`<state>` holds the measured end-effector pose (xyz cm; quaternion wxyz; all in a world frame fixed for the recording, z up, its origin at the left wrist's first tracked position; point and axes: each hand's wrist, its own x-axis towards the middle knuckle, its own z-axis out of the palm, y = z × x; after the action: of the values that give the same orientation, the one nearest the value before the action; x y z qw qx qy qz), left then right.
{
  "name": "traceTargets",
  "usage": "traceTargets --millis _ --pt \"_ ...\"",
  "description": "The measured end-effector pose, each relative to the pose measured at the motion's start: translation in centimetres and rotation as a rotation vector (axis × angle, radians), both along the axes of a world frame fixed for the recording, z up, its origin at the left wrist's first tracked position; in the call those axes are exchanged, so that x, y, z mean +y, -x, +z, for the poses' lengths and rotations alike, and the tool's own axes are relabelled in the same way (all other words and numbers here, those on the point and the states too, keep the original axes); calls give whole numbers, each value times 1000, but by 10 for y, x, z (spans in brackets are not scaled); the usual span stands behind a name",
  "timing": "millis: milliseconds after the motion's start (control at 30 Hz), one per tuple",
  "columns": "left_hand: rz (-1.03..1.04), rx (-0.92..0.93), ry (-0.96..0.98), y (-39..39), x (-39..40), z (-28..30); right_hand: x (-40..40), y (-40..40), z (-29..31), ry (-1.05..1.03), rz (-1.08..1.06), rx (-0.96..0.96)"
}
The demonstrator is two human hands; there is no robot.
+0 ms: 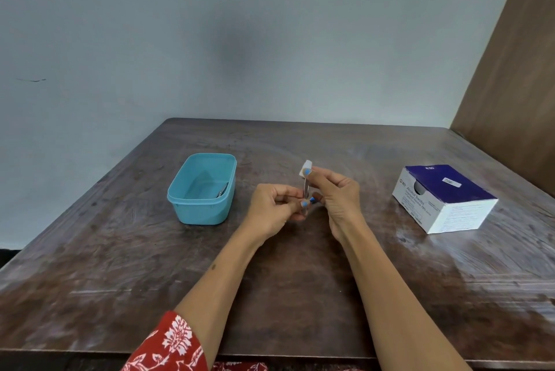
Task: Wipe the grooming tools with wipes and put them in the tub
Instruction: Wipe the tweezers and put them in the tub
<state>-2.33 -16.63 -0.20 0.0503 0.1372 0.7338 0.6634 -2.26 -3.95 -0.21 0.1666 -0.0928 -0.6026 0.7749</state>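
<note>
— Over the middle of the table [300, 280], just right of the tub [183, 205]: a thin metal tool [306, 190], held upright. Tweezers or a file? Too small to tell.

— Pinched at its lower end by the left hand [277, 208], thumb and fingers curled round it. Pinched at its top by the right hand [336, 195], through a small white wipe [307, 167] folded over the tip.

— So mid-wipe, by the look of it. Not yet in the tub.

— Agreed. Inside the tub, though: something dark and metallic [222, 190] lying along the right wall. Probably one tool already cleaned and put away.

— Any more waiting on the table?

— None visible. Only the box of alcohol swabs [444, 199] far to the right, well apart from both hands, opening turned toward the tub side.

— Then likely near the end: finish rubbing this one down, carry it left, drop it in beside the other.

— Could be the last piece, judging from what shows. Hard to say about anything hidden under the hands or arms. No used wipes in sight either.

— Beyond that?

— A grey wall behind, a brown panel at right, a red patterned sleeve [174, 343] at the bottom edge.
</note>
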Motion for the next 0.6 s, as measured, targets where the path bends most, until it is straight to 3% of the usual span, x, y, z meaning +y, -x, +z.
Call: traceTargets --millis 233,433,600 --pt "49 17 -44 2 -1 0 -3 -1 -1 -45 91 -12" --pt "-64 -24 21 2 0 -1 0 1 1 -29 -82 47" --pt "39 20 2 4 0 -4 -3 -1 1 -73 -3 31"
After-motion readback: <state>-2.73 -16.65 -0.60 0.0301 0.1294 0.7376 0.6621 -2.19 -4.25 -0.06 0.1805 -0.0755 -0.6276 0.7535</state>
